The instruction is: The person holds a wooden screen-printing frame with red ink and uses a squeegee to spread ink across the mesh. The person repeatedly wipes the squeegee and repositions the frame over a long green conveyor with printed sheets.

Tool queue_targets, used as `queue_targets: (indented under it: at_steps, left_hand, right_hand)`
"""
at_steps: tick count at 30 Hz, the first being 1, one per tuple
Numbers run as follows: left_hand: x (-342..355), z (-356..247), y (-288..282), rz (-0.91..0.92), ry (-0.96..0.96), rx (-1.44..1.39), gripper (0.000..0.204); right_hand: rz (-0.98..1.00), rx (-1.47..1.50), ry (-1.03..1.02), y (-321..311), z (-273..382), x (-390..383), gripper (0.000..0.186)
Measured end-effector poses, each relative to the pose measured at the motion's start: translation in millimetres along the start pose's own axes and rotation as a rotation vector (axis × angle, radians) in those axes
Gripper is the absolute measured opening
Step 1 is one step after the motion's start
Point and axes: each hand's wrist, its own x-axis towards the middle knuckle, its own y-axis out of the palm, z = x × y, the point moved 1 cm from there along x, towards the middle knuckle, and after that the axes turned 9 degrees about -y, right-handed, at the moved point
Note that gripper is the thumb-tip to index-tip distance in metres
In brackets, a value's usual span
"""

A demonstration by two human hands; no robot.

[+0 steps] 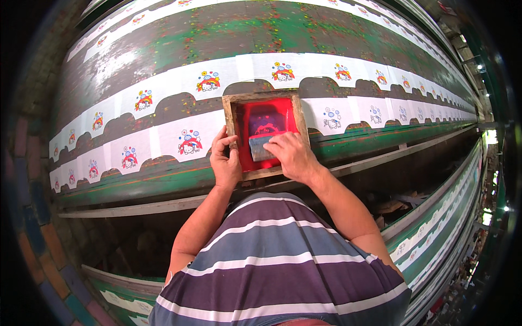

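A wooden-framed printing screen [230, 113] lies on the near row of white cut fabric pieces, its mesh covered in red ink [283, 111]. My left hand [225, 157] grips the left side of the frame, fingers curled over the wood. Inside the frame, my right hand [291, 155] holds a flat grey squeegee [260, 148] against the inked mesh. Left of the frame, a fabric piece [190, 142] bears a cartoon print with red in it. To the right, another piece [331, 117] shows the print in blue and dark lines without red.
The long green printing table [179, 51] is speckled with paint and carries a farther row of printed white pieces [209, 81]. A wooden rail [136, 209] runs along its near edge. Another table with fabric pieces [429, 233] stands behind me at the right. Coloured bricks [43, 217] edge the left.
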Motion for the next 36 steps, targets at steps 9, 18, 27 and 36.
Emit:
queue_targets:
  at_steps: [9, 18, 27, 36]
  left_hand:
    - [1.5, -1.2, 1.2, 0.006, -0.030, -0.055, 0.035]
    - [-1.5, -24.8, -0.1, 0.026, 0.029, 0.323, 0.043]
    - [-12.7, -39.7, 50.6, 0.006, 0.107, 0.202, 0.036]
    - [-39.1, -28.5, 200.6, 0.035, 0.167, 0.212, 0.034]
  right_hand:
    - [0.017, 0.099, 0.032, -6.5, 36.1, -27.6, 0.033]
    - [-0.301, 0.207, 0.223, -16.8, 19.5, -58.6, 0.041]
    - [-0.610, 0.743, 0.674, -15.3, -33.4, -137.1, 0.033]
    - [-0.642, 0.592, 0.552, -71.7, -120.7, -234.8, 0.034]
